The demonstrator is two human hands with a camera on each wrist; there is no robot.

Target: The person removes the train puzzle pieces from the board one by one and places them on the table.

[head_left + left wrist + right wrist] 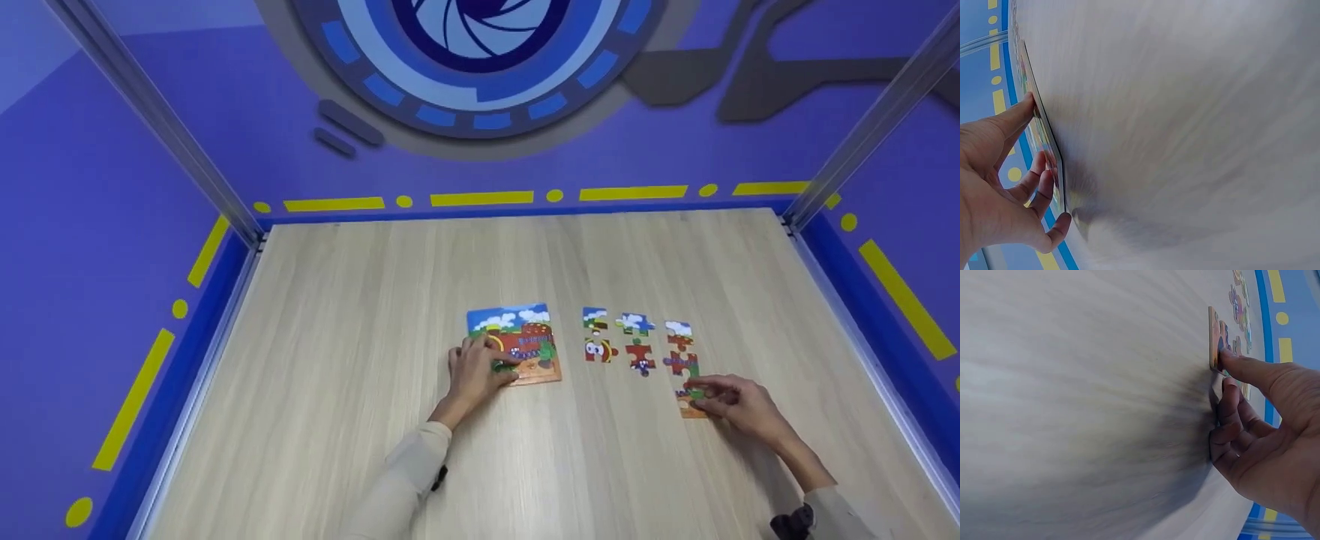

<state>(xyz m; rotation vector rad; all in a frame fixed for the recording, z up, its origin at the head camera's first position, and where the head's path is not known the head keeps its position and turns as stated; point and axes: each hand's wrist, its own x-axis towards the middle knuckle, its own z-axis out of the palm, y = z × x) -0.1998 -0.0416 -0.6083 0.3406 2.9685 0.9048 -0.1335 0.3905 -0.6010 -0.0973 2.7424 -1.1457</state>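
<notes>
In the head view, my left hand (474, 366) rests on a square picture puzzle board (538, 330), which shows clouds, a red shape and brown ground. The left wrist view has the thumb on the near edge of the board (1044, 121) and the little finger at its side edge. To the right, my right hand (742, 406) pinches a brown and green jigsaw piece (688, 411) between thumb and fingers, low in the right column of pieces. From the right wrist, the thumb lies on the face of this piece (1214, 337); part of it is hidden.
Several loose jigsaw pieces lie between the hands: a yellow-faced piece (598, 350), a cloud piece (634, 323), a red piece (640, 356), and a red piece (681, 364) in the right column. Blue walls (225, 135) enclose the wooden tabletop (337, 322).
</notes>
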